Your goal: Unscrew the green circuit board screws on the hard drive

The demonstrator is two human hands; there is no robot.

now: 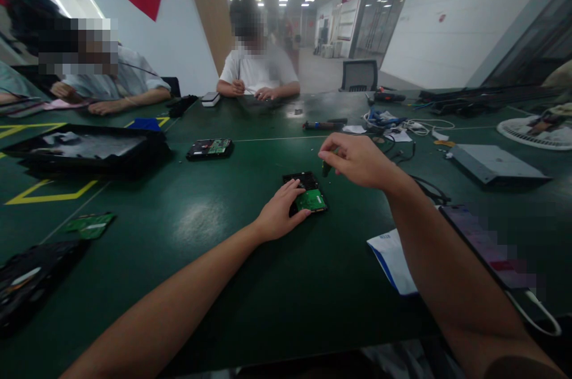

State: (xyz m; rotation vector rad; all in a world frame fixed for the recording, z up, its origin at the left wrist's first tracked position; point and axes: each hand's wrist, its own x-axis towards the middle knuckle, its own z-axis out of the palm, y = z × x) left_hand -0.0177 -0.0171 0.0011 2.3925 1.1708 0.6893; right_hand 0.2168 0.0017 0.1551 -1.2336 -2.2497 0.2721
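A black hard drive with a green circuit board facing up lies on the dark green table. My left hand rests on its left side, fingers spread flat over the drive and board. My right hand hovers just above and to the right of the drive, fingers pinched round a small dark tool that points down at the drive.
A second hard drive lies further left, a black tray at far left, a loose green board near the left edge. Cables, a grey box, white paper and a phone sit right. Two people sit across the table.
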